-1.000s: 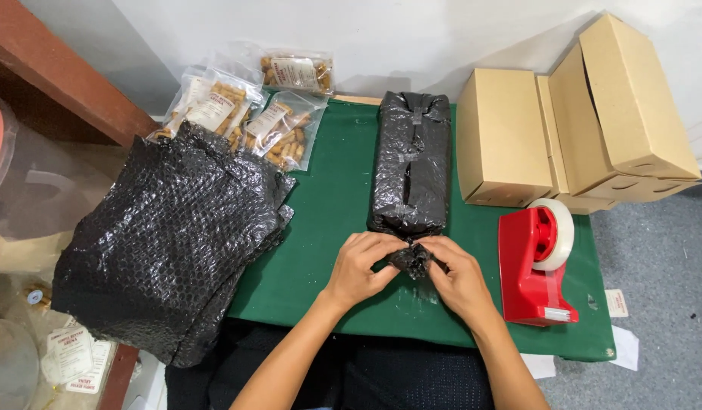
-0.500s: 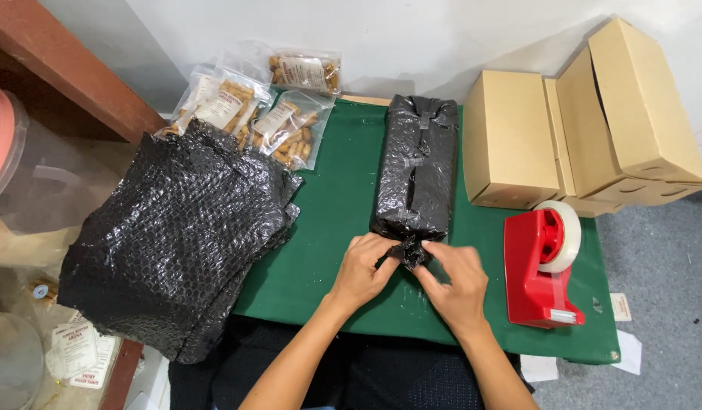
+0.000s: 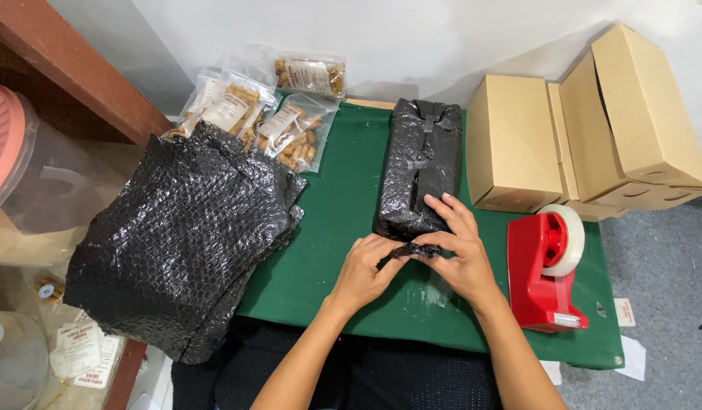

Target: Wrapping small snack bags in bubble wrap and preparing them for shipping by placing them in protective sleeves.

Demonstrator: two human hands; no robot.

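Note:
A long parcel wrapped in black bubble wrap (image 3: 419, 163) lies lengthwise on the green table mat (image 3: 343, 228). My left hand (image 3: 366, 269) and my right hand (image 3: 457, 247) meet at its near end, and both pinch the loose flap of wrap (image 3: 413, 249) there. My right hand's fingers also rest on the parcel's near corner. A red tape dispenser (image 3: 547, 273) with a roll of clear tape stands just right of my right hand.
A thick stack of black bubble wrap sheets (image 3: 180, 243) covers the mat's left side. Several clear bags of snacks (image 3: 271, 114) lie at the back left. Closed brown cardboard boxes (image 3: 518, 144) stand at the back right. Clear plastic containers (image 3: 32, 197) sit far left.
Both hands have kept working the flap at the parcel's near end; my right hand has shifted up onto the parcel's corner. The view has drifted slightly.

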